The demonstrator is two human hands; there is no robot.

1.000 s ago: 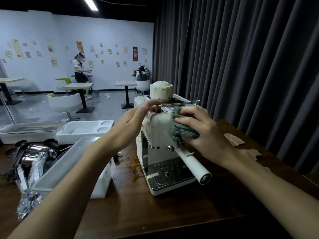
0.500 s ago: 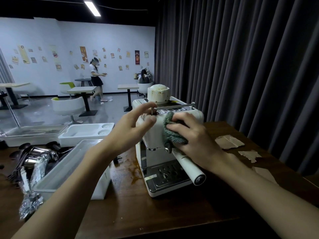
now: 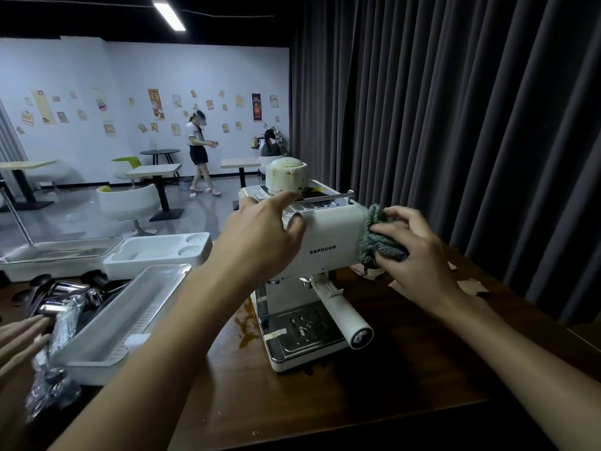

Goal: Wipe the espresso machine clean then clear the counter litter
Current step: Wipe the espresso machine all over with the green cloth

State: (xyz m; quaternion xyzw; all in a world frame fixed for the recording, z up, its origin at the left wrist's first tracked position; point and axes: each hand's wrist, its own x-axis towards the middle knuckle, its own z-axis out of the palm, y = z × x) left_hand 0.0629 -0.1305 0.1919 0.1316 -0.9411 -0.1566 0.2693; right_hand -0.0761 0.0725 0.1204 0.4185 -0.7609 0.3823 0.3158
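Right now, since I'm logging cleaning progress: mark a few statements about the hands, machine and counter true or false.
1. The right hand holds a green cloth against the right side of the espresso machine. True.
2. The left hand is lifting the cup off the machine. False: it rests on the machine's top left edge, and the cup sits untouched behind it.
3. Brown stains mark the counter beside the machine's base. True.
4. The counter is free of litter. False: paper scraps lie to the right of the machine, beyond the right hand.
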